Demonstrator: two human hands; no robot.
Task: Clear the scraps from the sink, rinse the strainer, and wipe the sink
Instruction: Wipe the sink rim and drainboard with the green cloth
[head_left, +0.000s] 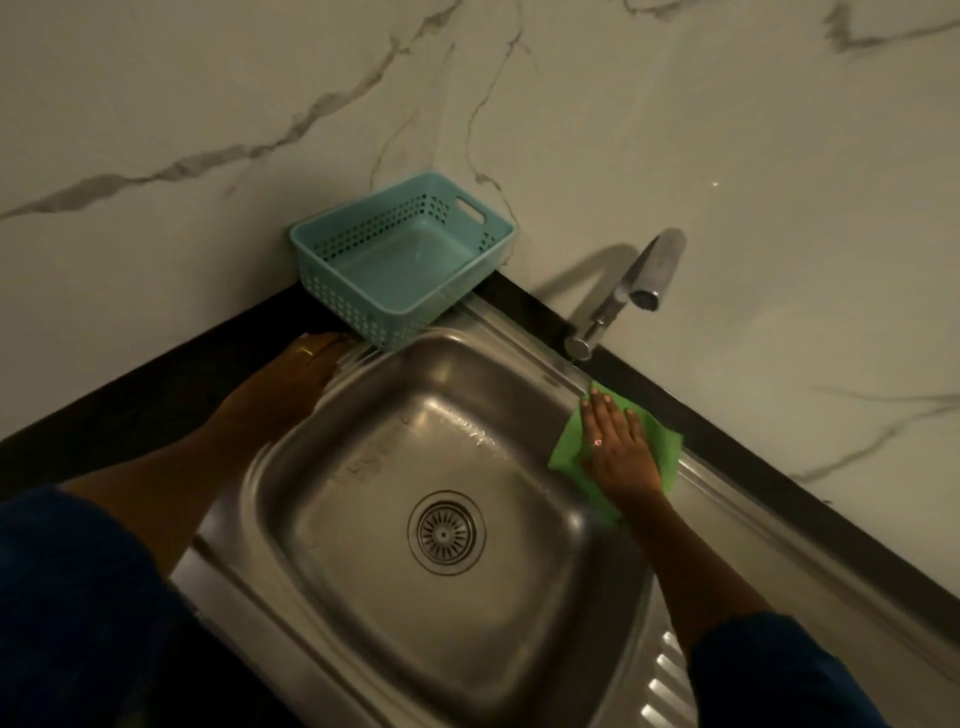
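White marble-veined wall (675, 130) behind the sink, above a black counter (130, 395) running round it. Sunk into that counter, a stainless steel sink (363, 426), basin wet in patches and free of scraps, ribbed drainboard on its near right side. On the sink's far left corner, a pale blue perforated plastic basket (332, 291), against the wall. At the sink's far right edge, a chrome faucet (618, 296), spout swung away from the basin. On the sink's left rim, the left hand (296, 379), laid flat with straight fingers, holding nothing, a ring (306, 352) on one finger. On the sink's right rim, just below the faucet, the right hand (618, 447), fingers spread and flat, pressing down a green cloth (665, 441). Seated in the drain at the sink's centre, the round metal strainer (447, 532).
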